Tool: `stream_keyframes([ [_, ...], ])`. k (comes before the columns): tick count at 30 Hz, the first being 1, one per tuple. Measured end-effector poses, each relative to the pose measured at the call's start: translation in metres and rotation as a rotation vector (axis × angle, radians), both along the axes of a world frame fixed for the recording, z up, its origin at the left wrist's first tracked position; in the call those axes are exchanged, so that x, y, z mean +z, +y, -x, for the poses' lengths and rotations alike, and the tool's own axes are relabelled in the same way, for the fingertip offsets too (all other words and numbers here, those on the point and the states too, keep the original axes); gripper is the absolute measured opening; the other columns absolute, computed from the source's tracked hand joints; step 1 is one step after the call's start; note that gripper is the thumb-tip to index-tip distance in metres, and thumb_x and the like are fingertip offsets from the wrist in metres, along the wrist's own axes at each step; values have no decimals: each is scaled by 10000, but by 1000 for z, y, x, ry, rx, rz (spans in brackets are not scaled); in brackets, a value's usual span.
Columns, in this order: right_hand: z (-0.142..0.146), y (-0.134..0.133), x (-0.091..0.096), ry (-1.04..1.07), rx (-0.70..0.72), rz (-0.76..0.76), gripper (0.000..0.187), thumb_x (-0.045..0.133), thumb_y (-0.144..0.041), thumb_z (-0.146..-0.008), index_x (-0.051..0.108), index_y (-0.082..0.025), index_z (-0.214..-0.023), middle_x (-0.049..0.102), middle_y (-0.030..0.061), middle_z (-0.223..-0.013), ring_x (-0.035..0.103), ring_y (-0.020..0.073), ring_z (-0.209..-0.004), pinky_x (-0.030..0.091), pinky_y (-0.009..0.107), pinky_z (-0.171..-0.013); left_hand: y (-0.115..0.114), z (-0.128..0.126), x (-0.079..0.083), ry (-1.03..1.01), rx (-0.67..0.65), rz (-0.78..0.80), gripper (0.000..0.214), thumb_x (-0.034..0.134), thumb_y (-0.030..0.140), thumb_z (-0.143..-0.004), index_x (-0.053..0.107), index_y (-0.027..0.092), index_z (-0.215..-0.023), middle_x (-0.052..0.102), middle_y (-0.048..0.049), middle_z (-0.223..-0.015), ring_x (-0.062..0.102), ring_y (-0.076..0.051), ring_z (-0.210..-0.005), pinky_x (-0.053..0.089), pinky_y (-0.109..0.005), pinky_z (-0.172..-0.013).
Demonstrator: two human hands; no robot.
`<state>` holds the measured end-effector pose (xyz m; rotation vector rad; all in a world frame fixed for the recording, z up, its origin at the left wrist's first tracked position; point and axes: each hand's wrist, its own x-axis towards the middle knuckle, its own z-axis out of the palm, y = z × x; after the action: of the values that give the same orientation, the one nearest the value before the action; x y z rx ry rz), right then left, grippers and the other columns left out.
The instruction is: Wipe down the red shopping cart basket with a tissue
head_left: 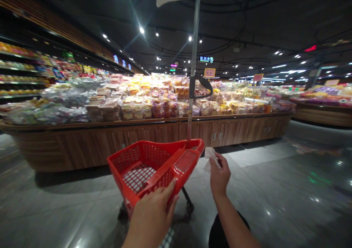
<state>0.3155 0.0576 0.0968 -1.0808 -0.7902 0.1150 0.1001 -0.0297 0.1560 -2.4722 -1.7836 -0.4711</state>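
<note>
A red plastic shopping cart (pixel 162 178) stands on the floor in front of me, tilted across the view. Its basket has perforated walls and a grid bottom. My left hand (pixel 154 207) is closed over the near side rim, with some fingertips hidden behind the edge. Just right of the cart's handle end (pixel 195 145), my right hand (pixel 220 172) pinches a crumpled white tissue (pixel 211 156) between thumb and fingers. The tissue is close to the handle end; whether it touches it I cannot tell.
A long wooden display counter (pixel 148 132) piled with packaged food (pixel 137 103) runs across behind the cart. An upright metal pole (pixel 195 39) with a dark loop handle (pixel 210 88) rises by the cart. Stocked shelves (pixel 19 70) line the left; another display (pixel 327 110) stands right.
</note>
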Motion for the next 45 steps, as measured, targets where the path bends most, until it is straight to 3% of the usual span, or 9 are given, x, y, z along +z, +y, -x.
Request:
stream_keyframes([
  [3, 3, 6, -6, -149, 105, -34, 319, 539, -286, -835, 655, -167, -1107, 664, 101, -1040, 612, 204, -902, 501, 335, -773, 1, 1, 1, -17, -15, -10, 409, 377, 345, -903, 493, 323, -1295, 684, -64, -1121, 656, -235, -959, 500, -379, -810],
  [5, 23, -4, -16, -301, 231, -57, 329, 477, -210, -865, 647, -217, -1146, 660, 87, -1063, 605, 198, -958, 498, 358, -826, 1, 2, 1, -21, -21, -21, 409, 372, 351, -905, 495, 321, -1294, 684, -63, -1121, 655, -239, -963, 501, -386, -817],
  [10, 60, -33, -37, -461, 329, -153, 435, 407, -105, -889, 570, -296, -1244, 613, 66, -1212, 537, 197, -1082, 484, 401, -900, 0, 5, -2, 0, -24, -17, 412, 376, 349, -902, 492, 325, -1297, 685, -61, -1121, 654, -245, -973, 505, -391, -819],
  [16, 42, -5, -29, -342, 233, -97, 462, 389, -90, -876, 551, -276, -1266, 605, 76, -1161, 536, 183, -1066, 470, 389, -911, -1, 3, -3, 17, -22, -32, 414, 366, 339, -909, 477, 326, -1307, 676, -59, -1141, 655, -235, -976, 507, -378, -819],
  [22, 50, -11, -32, -300, 286, -81, 436, 400, -122, -884, 556, -272, -1262, 566, 77, -1175, 522, 177, -1101, 458, 366, -925, 0, 2, -5, 18, -25, -39, 411, 376, 344, -908, 474, 338, -1307, 681, -62, -1126, 656, -240, -967, 500, -407, -834],
  [28, 40, 9, -22, -219, 199, -54, 408, 431, -166, -859, 590, -223, -1231, 596, 100, -1121, 572, 197, -1037, 477, 366, -888, -1, 4, -7, 7, -29, -49, 415, 371, 352, -908, 470, 335, -1312, 690, -71, -1093, 658, -242, -955, 503, -386, -810],
  [33, 56, -8, -37, -131, 280, -49, 401, 425, -187, -873, 577, -227, -1242, 559, 94, -1247, 534, 205, -1148, 467, 366, -934, -2, 5, -6, -41, -36, -33, 405, 398, 354, -897, 497, 335, -1290, 701, -68, -1054, 658, -231, -938, 488, -382, -836],
  [41, 40, 9, -25, -172, 224, -29, 384, 409, -193, -867, 599, -195, -1200, 585, 109, -1181, 557, 211, -1074, 478, 375, -872, -4, 5, -6, -3, -48, -40, 411, 366, 331, -911, 480, 315, -1305, 693, -79, -1064, 659, -237, -906, 490, -384, -798],
  [45, 30, 0, -13, -307, 323, -67, 347, 419, -105, -808, 671, -209, -1023, 643, 75, -1058, 581, 200, -1016, 478, 364, -864, -5, 5, -6, 10, -34, -41, 408, 359, 322, -912, 481, 322, -1301, 690, -80, -1064, 654, -226, -912, 482, -364, -793],
])
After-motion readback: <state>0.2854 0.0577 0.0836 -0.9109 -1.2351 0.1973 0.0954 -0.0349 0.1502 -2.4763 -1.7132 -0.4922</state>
